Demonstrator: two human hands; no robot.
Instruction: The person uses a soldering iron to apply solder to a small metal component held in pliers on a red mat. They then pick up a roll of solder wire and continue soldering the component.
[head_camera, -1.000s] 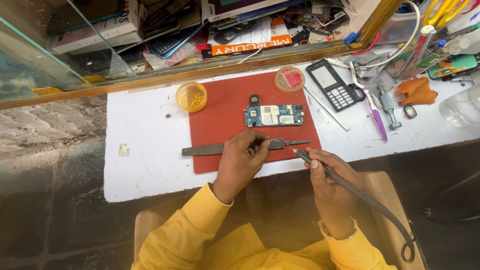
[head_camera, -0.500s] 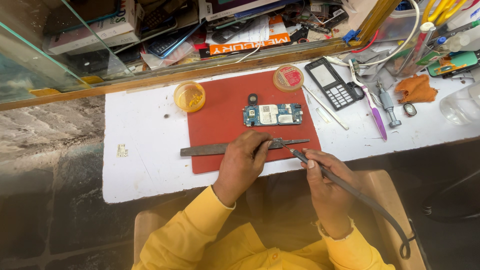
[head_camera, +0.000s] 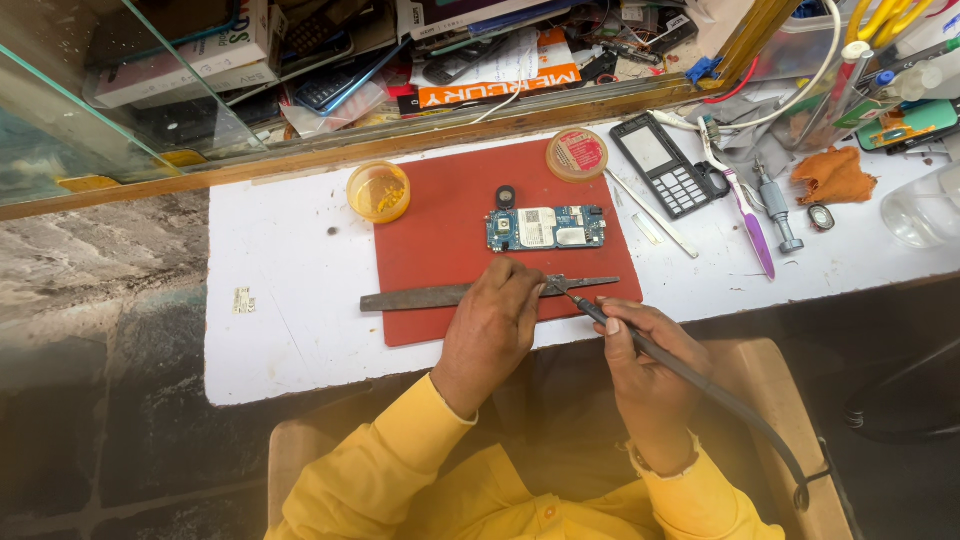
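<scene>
Soldering iron (head_camera: 650, 350): you pinch it pen-style in your right hand (head_camera: 650, 375), its tip touching the flat metal file (head_camera: 480, 292) near the red mat's (head_camera: 440, 210) front edge. Your left hand (head_camera: 490, 330) presses fingers together on the file, pinning it flat. The circuit board (head_camera: 545, 228) lies apart, mid-mat.

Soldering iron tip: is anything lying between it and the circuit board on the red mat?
Only the metal file. The soldering iron in the right hand touches its far end while the left hand pins it; beyond that, bare red mat up to the circuit board.
</scene>
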